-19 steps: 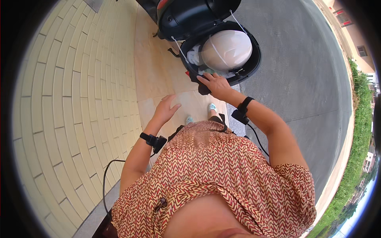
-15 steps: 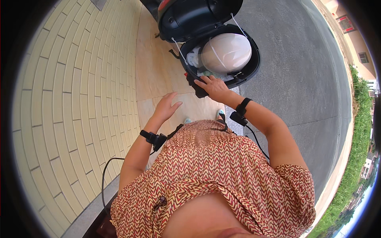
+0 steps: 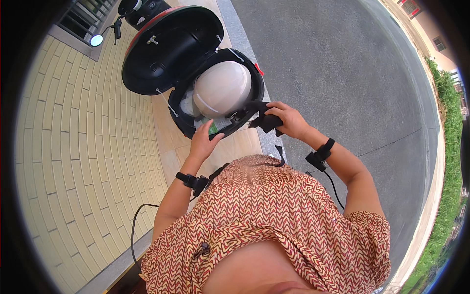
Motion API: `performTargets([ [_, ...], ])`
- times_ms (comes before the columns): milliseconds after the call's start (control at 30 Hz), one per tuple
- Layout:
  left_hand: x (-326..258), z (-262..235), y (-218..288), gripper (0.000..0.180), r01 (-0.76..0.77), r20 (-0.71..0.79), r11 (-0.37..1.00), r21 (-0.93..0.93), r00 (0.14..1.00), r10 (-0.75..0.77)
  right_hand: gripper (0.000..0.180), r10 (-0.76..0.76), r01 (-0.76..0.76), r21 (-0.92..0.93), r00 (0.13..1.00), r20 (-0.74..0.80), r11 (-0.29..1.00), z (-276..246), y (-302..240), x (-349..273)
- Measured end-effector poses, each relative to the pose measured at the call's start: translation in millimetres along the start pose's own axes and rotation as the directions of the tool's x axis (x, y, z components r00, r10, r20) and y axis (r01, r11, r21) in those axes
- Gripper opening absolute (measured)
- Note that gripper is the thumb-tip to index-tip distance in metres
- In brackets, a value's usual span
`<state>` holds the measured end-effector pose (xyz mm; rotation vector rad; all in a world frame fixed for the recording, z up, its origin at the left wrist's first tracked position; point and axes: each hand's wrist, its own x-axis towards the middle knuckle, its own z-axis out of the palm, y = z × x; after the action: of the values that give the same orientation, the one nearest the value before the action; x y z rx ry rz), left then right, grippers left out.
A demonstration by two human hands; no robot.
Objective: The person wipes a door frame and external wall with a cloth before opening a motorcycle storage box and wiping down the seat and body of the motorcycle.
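Both hands have risen since the earlier frame, when they hung lower over the pavement. Now the right hand (image 3: 289, 120) has its fingers clamped on a black cloth item (image 3: 264, 120) at the near rim of the open scooter storage box (image 3: 254, 100). Just left of it, the left hand (image 3: 205, 142) rests on the box's front rim, fingers together. Inside the box sits a white helmet (image 3: 223, 88) on pale bags. Behind, the black lid (image 3: 169, 49) stands open. Yellow brick paving (image 3: 73, 147) lies to the left, grey road (image 3: 352, 73) to the right.
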<state>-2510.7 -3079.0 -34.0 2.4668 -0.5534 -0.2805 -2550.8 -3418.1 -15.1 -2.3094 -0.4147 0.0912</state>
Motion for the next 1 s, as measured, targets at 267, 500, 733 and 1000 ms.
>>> performTargets([
  [267,17,0,-38,0.058,0.032,0.111,0.955,0.296,0.992,-0.068,0.048,0.657,-0.245,0.865,0.744,-0.121,0.437,-48,24,69],
  [500,39,14,-31,0.045,-0.104,0.214,0.956,0.273,0.976,0.045,0.047,0.415,-0.299,0.559,0.906,-0.088,0.773,-23,58,135],
  [733,-15,-30,-46,0.025,-0.069,0.131,0.905,0.419,0.991,0.015,0.042,0.4,-0.323,0.581,0.917,-0.005,0.747,20,13,86],
  [1000,-95,-29,-43,0.03,0.02,0.128,0.901,0.433,0.988,-0.084,0.028,0.391,-0.261,0.866,0.916,0.084,0.426,-13,-12,66],
])
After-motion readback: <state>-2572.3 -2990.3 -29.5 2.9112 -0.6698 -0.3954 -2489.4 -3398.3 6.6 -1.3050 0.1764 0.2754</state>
